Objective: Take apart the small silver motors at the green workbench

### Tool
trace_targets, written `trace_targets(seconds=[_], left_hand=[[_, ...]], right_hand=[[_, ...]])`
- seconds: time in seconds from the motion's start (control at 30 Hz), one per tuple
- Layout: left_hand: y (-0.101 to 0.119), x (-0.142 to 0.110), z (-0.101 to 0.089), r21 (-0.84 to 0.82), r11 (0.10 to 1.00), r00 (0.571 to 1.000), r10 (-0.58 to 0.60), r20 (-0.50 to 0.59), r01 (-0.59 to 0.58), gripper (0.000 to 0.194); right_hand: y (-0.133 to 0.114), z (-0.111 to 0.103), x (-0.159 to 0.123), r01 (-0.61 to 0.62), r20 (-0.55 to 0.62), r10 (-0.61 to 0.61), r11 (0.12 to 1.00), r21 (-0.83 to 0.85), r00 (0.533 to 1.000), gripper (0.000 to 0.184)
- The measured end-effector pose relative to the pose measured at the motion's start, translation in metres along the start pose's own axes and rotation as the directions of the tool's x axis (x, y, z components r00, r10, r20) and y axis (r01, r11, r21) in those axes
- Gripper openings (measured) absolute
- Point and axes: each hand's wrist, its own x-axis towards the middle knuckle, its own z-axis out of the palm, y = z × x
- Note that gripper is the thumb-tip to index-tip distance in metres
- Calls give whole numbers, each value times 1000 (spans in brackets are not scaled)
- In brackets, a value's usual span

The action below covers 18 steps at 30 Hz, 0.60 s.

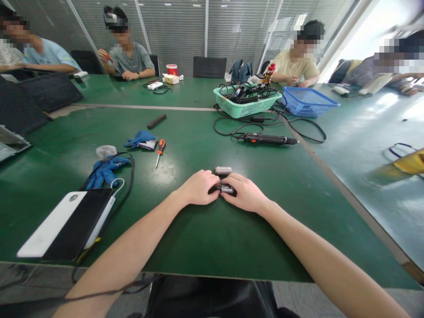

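My left hand (198,187) and my right hand (243,193) meet at the middle of the green table top (188,238). Their fingers close around a small black-and-silver cylindrical part (227,189), which is partly hidden by them. Just beyond my fingertips, a second small silver cylinder (223,170) lies on the table, apart from both hands. It looks like a small motor or metal sleeve, but I cannot tell which.
Nearby lie an orange-handled screwdriver (160,152), blue gloves (141,139), and a black-and-white case with a cable (68,224). Further off are an electric screwdriver (266,139), a green basket of cables (247,104), a blue basket (308,101), and seated co-workers.
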Motion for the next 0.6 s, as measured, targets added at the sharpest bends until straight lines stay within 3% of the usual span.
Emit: trace_targets(seconds=[0.6], left_hand=[[1,-5,1,23,1000,1000,-7,-8,8,14]], right_hand=[[-2,6,0,1,13,-1,1000,-22,1000,22]])
